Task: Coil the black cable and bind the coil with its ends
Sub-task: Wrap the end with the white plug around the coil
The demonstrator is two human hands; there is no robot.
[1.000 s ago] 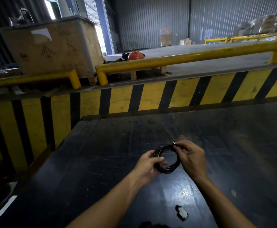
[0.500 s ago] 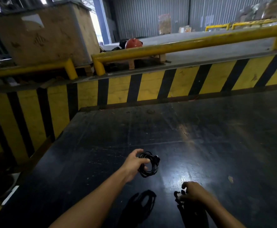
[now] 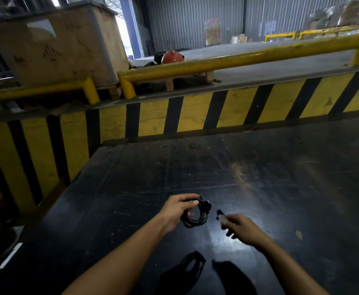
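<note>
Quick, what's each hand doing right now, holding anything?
Left hand: closed on the black cable coil, held above the table.
Right hand: fingers closed on a small white and black object; motion blur hides what it is.

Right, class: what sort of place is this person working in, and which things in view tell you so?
Most likely a warehouse or loading dock. Clues: the yellow guard rail, the yellow-and-black hazard-striped wall, the corrugated metal wall behind, and the large crate on the raised floor.
</note>
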